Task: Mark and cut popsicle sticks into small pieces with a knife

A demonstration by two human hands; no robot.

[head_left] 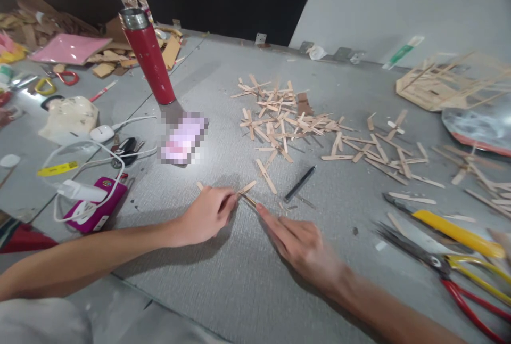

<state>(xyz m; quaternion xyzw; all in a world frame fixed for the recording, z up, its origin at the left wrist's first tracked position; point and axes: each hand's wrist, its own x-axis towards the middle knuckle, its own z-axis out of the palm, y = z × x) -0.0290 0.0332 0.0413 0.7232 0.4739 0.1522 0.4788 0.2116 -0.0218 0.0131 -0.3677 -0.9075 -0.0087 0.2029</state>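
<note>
My left hand is closed, its fingertips pinching a flat wooden stick just above the grey table. Another pale stick end shows behind its knuckles. In my right hand is a slim, dark, blade-like tool, the index finger stretched along it. The tool's tip meets the wood beside my left fingertips; most of its length is hidden in the hand. Beyond my right hand lie a black pen and a loose wooden stick.
Many crossed wooden sticks cover the table's middle and right. Scissors and a yellow-handled cutter lie right. A red flask, blurred phone, cabled purple power bank and keys are left.
</note>
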